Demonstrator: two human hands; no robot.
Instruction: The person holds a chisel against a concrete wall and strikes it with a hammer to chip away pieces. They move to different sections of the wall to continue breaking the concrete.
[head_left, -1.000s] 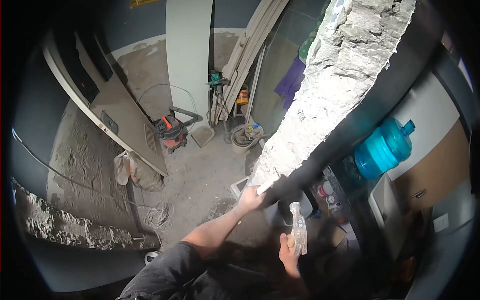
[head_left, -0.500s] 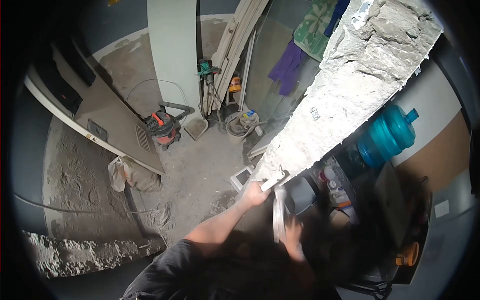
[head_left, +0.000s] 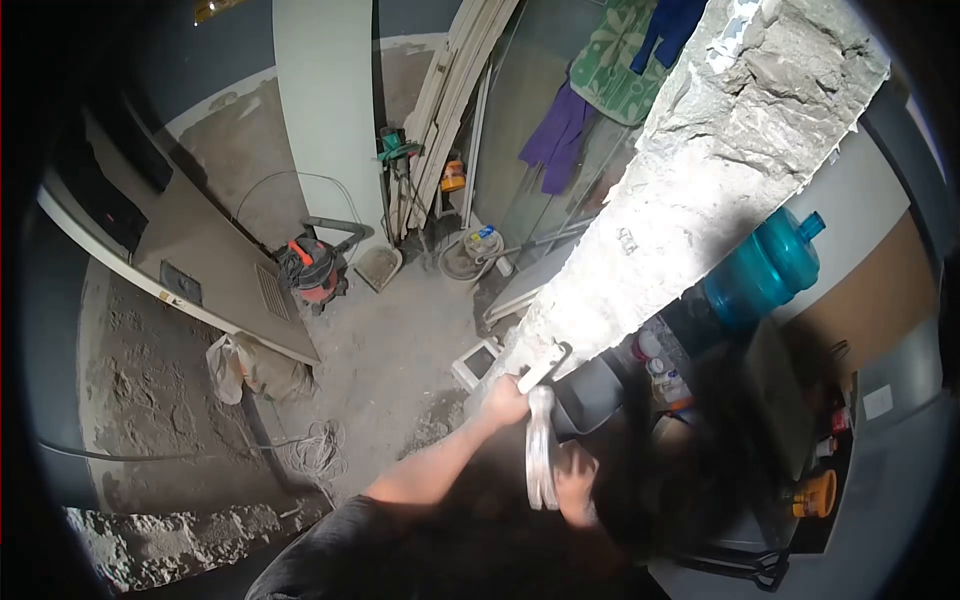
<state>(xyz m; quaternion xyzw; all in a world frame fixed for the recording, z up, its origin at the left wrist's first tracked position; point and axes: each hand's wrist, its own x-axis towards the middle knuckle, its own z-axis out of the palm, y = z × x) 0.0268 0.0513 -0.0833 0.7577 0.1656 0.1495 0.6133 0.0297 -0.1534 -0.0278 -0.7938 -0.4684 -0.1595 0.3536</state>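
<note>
My left hand [head_left: 506, 401] is closed round a pale chisel [head_left: 541, 370], whose far end lies at the lower part of a rough, chipped wall edge [head_left: 640, 240]. My right hand [head_left: 575, 482] grips a claw hammer [head_left: 541, 455]. The hammer's striking face is close below the chisel, its claw pointing back toward me, and the handle is mostly hidden in shadow.
Beyond my left arm stand a red and black vacuum [head_left: 315, 272], a dustpan [head_left: 378, 266] and a bucket [head_left: 466, 258]. A blue water jug [head_left: 765, 265], bottles and a grey bin [head_left: 590, 393] sit right of the wall edge. Cable coils [head_left: 318, 450] lie on the floor.
The hammer has shifted slightly left and down, away from the chisel's end. My left hand keeps its hold on the chisel, and the whole view has turned a little.
</note>
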